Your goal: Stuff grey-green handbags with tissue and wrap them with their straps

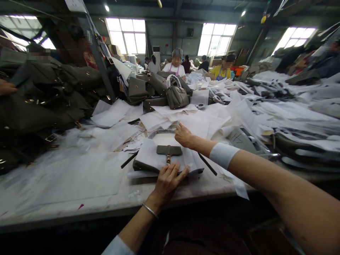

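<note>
A dark olive handbag [138, 165] lies on the table before me, largely covered by white paper. Its flap tab [169, 150] with a gold clasp [168, 160] shows on top of the paper. My left hand [167, 181] rests on the bag's near edge just below the clasp, fingers stretched out and thumb apart. Beyond the bag, beside its wrapped handle [159, 132], my right hand [183, 136] has its fingers curled together; what they hold, if anything, is hidden. Dark strap ends [207, 164] stick out at both sides of the bag.
Olive bags [45, 99] are heaped at the left. A finished-looking bag [177, 95] stands at the back among other bags. Loose white paper sheets [111, 112] spread over the table [87, 198], and stacked bag parts [300, 148] lie at the right. Several people work farther back.
</note>
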A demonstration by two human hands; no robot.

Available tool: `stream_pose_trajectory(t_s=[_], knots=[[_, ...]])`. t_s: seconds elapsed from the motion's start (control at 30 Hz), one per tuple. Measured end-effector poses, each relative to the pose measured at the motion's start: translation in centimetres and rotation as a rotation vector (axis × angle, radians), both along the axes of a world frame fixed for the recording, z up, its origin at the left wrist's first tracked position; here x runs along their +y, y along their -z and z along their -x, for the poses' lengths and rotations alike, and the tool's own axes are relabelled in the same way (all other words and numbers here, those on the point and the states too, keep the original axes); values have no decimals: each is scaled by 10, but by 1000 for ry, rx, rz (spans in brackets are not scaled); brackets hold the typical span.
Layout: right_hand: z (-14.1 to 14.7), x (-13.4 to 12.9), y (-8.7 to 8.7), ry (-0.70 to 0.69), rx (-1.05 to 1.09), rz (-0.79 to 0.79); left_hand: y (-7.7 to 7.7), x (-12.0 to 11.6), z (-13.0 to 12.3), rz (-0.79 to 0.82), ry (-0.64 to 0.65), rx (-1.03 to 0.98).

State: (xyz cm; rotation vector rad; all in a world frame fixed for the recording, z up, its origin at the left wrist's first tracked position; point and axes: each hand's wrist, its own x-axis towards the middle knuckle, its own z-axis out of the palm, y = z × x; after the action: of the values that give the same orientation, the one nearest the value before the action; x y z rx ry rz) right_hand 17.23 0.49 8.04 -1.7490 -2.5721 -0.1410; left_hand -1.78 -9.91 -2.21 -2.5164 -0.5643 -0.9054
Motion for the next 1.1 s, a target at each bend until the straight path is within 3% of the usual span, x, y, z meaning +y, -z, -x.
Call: stream_pose_trajectory(t_s=[0.13, 0.23, 0.37, 0.5, 0.73, 0.87, 0.97, 1.03, 1.1], knots=[[-8, -21, -19, 68, -119, -168, 5, 1, 0, 0, 9, -14], [-12, -39, -24, 184, -17, -75, 6, 1, -1, -3, 15, -44], [-12, -60, 1, 241, 93, 122, 2, 0, -2, 8, 12, -38], [-17, -66, 30, 240, 174, 184, -2, -1, -3, 14, 15, -42], [-40, -58, 36, 239, 460, 137, 0, -2, -1, 12, 24, -52], [-63, -57, 27, 261, 647, 59, -7, 1, 4, 31, 40, -104], [-90, -65, 23, 428, 969, -145, -21, 7, 11, 78, 51, -191], [-102, -76, 29, 564, 1275, -245, -31, 11, 17, 112, 60, -237], [-105, -90, 42, 626, 1461, -240, -40, 14, 25, 138, 73, -260]])
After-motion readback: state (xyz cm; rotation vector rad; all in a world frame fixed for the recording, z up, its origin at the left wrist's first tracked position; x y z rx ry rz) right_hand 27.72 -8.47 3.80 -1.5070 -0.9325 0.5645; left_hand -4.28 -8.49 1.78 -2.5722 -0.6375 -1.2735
